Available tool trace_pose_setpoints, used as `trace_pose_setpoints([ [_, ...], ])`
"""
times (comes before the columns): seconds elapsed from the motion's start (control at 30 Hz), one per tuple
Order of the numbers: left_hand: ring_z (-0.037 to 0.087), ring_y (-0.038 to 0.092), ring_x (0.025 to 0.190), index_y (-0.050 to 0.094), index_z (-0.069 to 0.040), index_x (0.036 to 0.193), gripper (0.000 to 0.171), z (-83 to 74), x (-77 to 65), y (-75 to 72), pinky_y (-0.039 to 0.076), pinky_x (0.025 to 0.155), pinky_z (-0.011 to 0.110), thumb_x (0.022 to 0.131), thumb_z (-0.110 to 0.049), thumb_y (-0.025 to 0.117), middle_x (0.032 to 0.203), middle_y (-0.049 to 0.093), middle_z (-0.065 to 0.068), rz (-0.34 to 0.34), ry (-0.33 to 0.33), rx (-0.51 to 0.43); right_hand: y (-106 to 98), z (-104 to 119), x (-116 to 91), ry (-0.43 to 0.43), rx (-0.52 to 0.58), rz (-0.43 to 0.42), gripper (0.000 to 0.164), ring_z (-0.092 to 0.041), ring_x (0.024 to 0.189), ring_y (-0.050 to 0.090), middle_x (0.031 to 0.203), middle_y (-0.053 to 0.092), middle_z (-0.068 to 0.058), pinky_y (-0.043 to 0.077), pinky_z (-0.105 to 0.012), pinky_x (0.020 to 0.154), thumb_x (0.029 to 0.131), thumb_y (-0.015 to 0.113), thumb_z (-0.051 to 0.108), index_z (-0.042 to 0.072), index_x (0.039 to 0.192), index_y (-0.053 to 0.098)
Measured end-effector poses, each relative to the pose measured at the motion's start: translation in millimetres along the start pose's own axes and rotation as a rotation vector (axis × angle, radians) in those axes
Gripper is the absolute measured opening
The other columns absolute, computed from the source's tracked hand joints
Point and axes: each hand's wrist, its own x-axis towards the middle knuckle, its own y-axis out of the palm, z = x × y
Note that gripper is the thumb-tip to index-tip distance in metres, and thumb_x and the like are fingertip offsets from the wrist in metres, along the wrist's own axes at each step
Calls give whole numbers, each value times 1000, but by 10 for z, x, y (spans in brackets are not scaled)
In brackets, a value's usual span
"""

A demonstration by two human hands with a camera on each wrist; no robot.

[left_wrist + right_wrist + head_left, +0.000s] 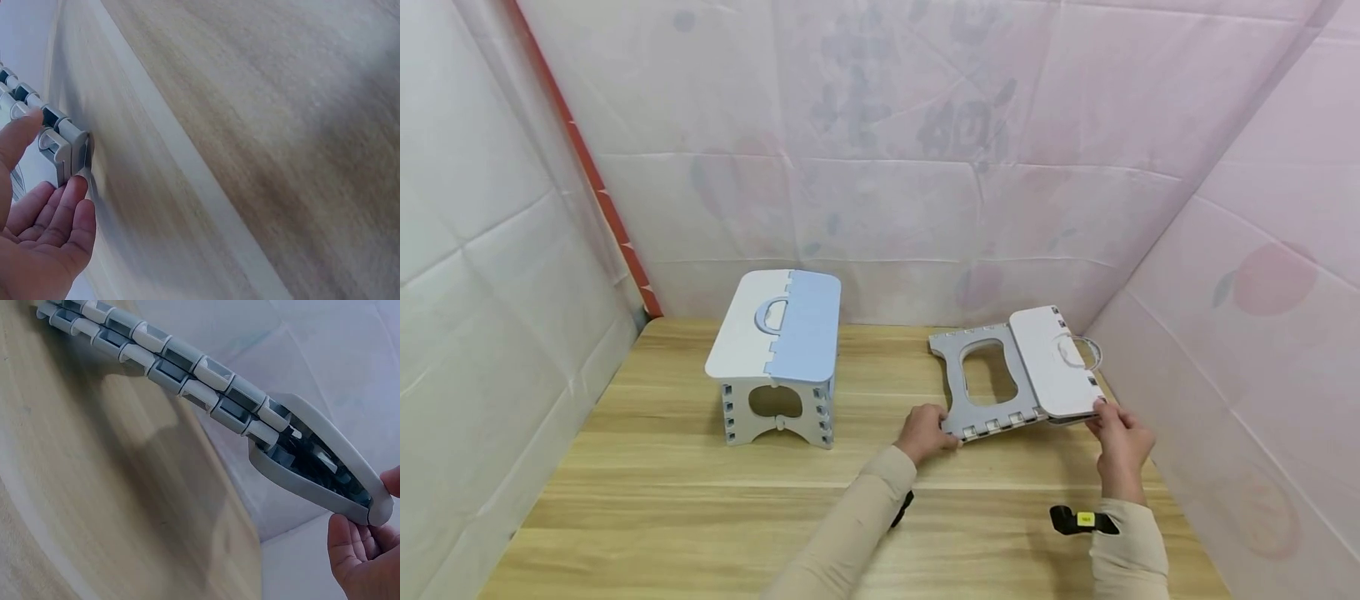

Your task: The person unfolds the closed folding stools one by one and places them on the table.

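L grip (927, 432) + R grip (1120, 437) each pinch a near corner of flat-folded step stool (1045, 362), R end off counter (700, 500); step prob. raising/lowering, can't tell which, next move prob. needs level 2-hand support.

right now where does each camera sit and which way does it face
Head: on the head, facing forward and down at standing stool and folded stool; left hand, right hand, sleeves show.
Left wrist: worn there, facing the folded stool's corner and table; part of the left hand shows.
Right wrist: worn there, facing the folded stool's side edge; part of the right hand shows.
Head and right wrist share the right hand's grip.
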Motion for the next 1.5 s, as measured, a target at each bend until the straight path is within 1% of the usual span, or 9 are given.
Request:
trace_pose_setpoints([
  [0.2, 7, 28, 52, 47, -10, 62, 40, 5, -34, -13, 25, 46, 21, 65, -24, 85, 57, 32, -7, 6, -15, -27, -76, -230, 214, -109, 14, -35, 31, -16, 66, 65, 92, 67, -11, 54, -27, 58, 70, 83, 16, 0, 91, 65],
  [0.37, 8, 22, 52, 34, -11, 59, 53, 10, -43, -30, 19, 48, 22, 65, -23, 85, 59, 22, -5, 1, -22, -12, -12, -132, 121, -123, 36, 32, 28, -17, 66, 65, 90, 65, -11, 54, -27, 59, 73, 79, 11, -2, 96, 67],
  [0.53, 7, 27, 52, 42, -12, 59, 45, 10, -51, -36, 22, 47, 21, 65, -22, 85, 57, 29, -7, 10, -45, -24, 19, -107, 107, -154, 47, 52, 31, -19, 66, 65, 91, 64, -14, 54, -29, 59, 73, 80, 9, -5, 98, 67],
  [0.6, 7, 27, 52, 42, -12, 59, 44, 1, -61, -39, 23, 47, 21, 65, -21, 85, 57, 29, -7, 19, -51, -34, -39, -227, 248, -180, 8, 20, 37, -20, 67, 65, 93, 63, -15, 54, -30, 59, 70, 82, 12, -3, 100, 68],
  [0.73, 7, 23, 52, 34, -12, 59, 51, -15, -74, -40, 19, 48, 22, 66, -20, 84, 58, 22, -6, 31, -50, -34, -40, -222, 238, -209, 20, 44, 37, -20, 68, 65, 93, 64, -14, 54, -30, 58, 70, 82, 11, -3, 101, 68],
  [0.87, 8, 22, 51, 34, -12, 59, 51, -20, -76, -41, 18, 48, 22, 66, -19, 84, 57, 20, -5, 36, -50, -33, 139, 117, -76, -187, 44, 84, 29, -20, 66, 65, 89, 64, -13, 54, -28, 56, 74, 77, 3, -5, 100, 68],
  [1.1, 6, 31, 51, 56, -10, 59, 32, -2, -55, -45, 27, 45, 20, 65, -19, 85, 55, 40, -7, 23, -39, -40, 774, 1073, -1047, -141, -35, 41, 14, -11, 59, 60, 76, 61, -5, 51, -19, 53, 76, 72, 0, -1, 89, 68],
  [1.23, 6, 35, 52, 63, -8, 64, 25, -6, -46, -54, 31, 46, 20, 64, -18, 85, 57, 47, -7, 32, -40, -44, 905, 1231, -1210, -119, -60, -12, 13, -9, 59, 57, 74, 60, -3, 50, -17, 53, 76, 72, -3, 0, 88, 67],
  [1.5, 6, 44, 55, 69, -8, 70, 16, -1, -36, -8, 40, 50, 20, 65, -18, 82, 64, 57, -6, 45, -38, -40, 958, 1214, -1221, -194, -88, 16, 14, -10, 65, 55, 75, 61, -3, 48, -14, 54, 74, 74, -2, 3, 86, 69],
])
